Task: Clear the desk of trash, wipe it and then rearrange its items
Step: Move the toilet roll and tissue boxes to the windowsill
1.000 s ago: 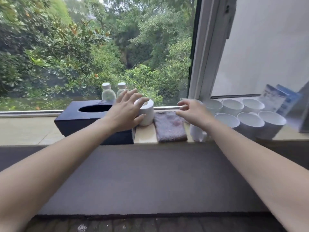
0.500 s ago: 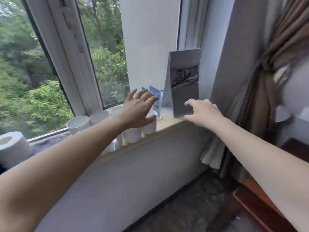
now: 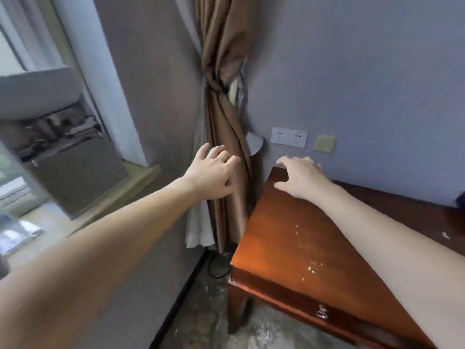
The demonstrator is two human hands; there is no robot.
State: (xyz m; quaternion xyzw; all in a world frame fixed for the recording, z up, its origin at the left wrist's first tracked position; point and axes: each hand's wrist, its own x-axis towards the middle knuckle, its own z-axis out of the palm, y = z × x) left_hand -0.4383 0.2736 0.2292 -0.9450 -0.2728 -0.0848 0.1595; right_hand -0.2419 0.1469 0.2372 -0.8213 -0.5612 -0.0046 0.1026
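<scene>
Hands both spread, holding nothing: left hand [image 3: 213,172] in front of brown curtain [image 3: 224,122], right hand [image 3: 300,178] over wooden desk [image 3: 297,235] back corner, w/ specks on top.

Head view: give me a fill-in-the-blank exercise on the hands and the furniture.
1. The right hand is spread over a corner of the wooden ____.
2. The left hand is in front of the brown ____.
3. Both hands hold ____.
Missing words: desk; curtain; nothing.
</scene>
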